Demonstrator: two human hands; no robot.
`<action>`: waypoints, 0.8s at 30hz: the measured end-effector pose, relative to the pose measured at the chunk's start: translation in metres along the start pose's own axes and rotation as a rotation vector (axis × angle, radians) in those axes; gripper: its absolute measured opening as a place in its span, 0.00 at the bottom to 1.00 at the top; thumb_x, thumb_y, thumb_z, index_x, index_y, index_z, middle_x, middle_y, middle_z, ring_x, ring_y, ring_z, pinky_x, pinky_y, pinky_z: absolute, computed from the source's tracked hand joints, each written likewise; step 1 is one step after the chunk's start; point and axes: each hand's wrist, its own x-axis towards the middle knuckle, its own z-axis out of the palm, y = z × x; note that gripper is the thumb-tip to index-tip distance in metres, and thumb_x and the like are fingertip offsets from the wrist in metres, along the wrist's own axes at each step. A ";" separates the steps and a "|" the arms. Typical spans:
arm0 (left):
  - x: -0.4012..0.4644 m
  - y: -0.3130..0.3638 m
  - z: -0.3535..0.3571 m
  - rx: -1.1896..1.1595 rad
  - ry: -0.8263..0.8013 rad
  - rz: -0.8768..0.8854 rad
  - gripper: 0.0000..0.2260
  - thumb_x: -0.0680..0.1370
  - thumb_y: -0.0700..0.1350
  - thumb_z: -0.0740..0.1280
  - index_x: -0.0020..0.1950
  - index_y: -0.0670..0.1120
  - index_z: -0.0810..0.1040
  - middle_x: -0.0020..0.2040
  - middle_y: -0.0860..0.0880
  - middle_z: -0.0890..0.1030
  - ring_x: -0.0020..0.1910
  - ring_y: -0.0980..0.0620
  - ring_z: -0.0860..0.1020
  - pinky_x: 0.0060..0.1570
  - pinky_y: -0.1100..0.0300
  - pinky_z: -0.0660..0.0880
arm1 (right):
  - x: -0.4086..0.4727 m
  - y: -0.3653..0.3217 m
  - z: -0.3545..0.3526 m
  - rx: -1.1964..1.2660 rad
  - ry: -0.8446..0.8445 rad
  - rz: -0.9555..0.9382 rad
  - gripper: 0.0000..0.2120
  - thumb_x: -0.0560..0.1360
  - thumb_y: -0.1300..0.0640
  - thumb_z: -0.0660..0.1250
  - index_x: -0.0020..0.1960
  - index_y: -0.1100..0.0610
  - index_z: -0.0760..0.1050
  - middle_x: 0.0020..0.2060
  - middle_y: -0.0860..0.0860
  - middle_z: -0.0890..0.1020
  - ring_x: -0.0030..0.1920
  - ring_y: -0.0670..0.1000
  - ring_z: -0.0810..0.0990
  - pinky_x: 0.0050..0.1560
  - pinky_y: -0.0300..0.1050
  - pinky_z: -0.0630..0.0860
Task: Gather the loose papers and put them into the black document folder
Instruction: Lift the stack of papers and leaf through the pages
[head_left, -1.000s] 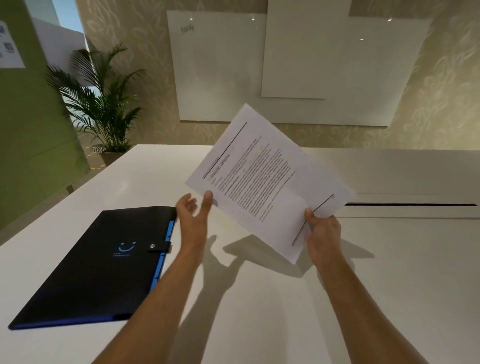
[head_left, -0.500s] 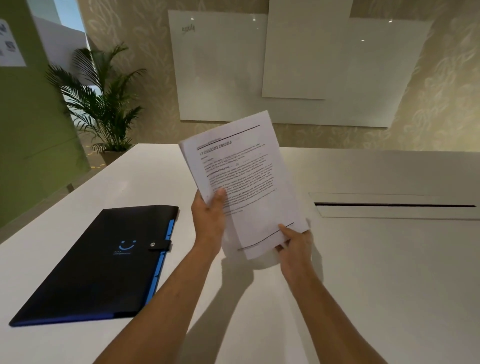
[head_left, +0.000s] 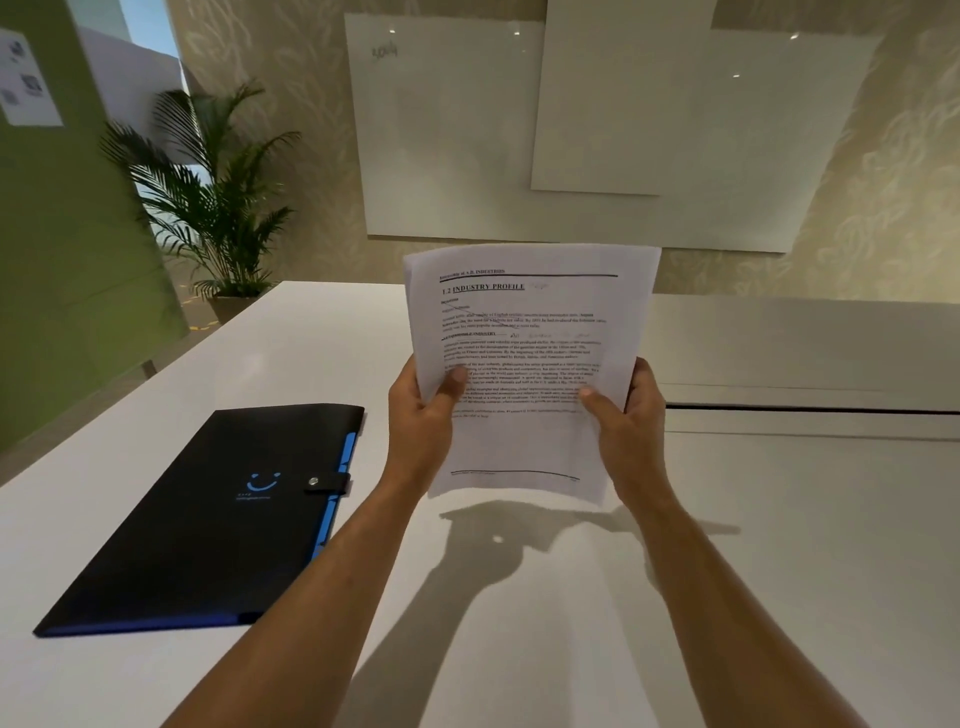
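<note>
Above the white table (head_left: 779, 545), to the right of the black folder (head_left: 208, 519), a person holds a gathered stack of printed papers (head_left: 524, 322) upright in both hands. The top sheet faces the camera and carries the heading "Industry Profile". The lower edge of the stack hangs clear of the table, its shadow falling just beneath.

The gathering looks done: no other loose sheets show on the table in this view. The filing is all still to come. The folder lies flat on the table, well to the left of the papers, with its snap strap (head_left: 327, 482) fastened across the blue-edged opening side. By this reading, the person must still square the stack, unsnap the strap, open the cover and slide the sheets in.

The left hand (head_left: 423, 421) grips the left edge of the stack, thumb pressed flat on the front sheet, the other fingers (head_left: 402, 387) curled behind the paper and mostly hidden. The right hand (head_left: 631, 421) mirrors it on the right edge, thumb laid across the printed face, fingers wrapped behind. Both grips are closed on the paper, pinching it between thumb and fingers rather than spread. Neither hand touches the folder or the table.
</note>
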 end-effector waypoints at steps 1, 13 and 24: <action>-0.003 -0.003 0.000 -0.001 0.001 0.002 0.09 0.76 0.49 0.67 0.56 0.58 0.76 0.50 0.58 0.82 0.49 0.51 0.82 0.39 0.62 0.80 | -0.004 0.005 0.000 -0.013 0.007 0.004 0.15 0.70 0.59 0.68 0.53 0.44 0.72 0.50 0.46 0.82 0.49 0.46 0.83 0.43 0.37 0.80; -0.026 -0.032 0.002 0.011 0.049 -0.154 0.08 0.79 0.44 0.65 0.55 0.57 0.74 0.54 0.52 0.80 0.51 0.51 0.80 0.44 0.60 0.81 | -0.033 0.046 0.000 -0.171 0.057 0.119 0.16 0.75 0.65 0.63 0.59 0.52 0.68 0.51 0.43 0.78 0.50 0.39 0.79 0.39 0.29 0.76; -0.017 -0.062 0.004 0.188 -0.069 -0.588 0.10 0.77 0.41 0.64 0.57 0.49 0.69 0.50 0.53 0.78 0.47 0.54 0.78 0.33 0.65 0.74 | -0.012 0.055 -0.030 -0.272 -0.038 0.583 0.19 0.67 0.64 0.61 0.57 0.52 0.73 0.53 0.52 0.83 0.50 0.55 0.83 0.52 0.58 0.81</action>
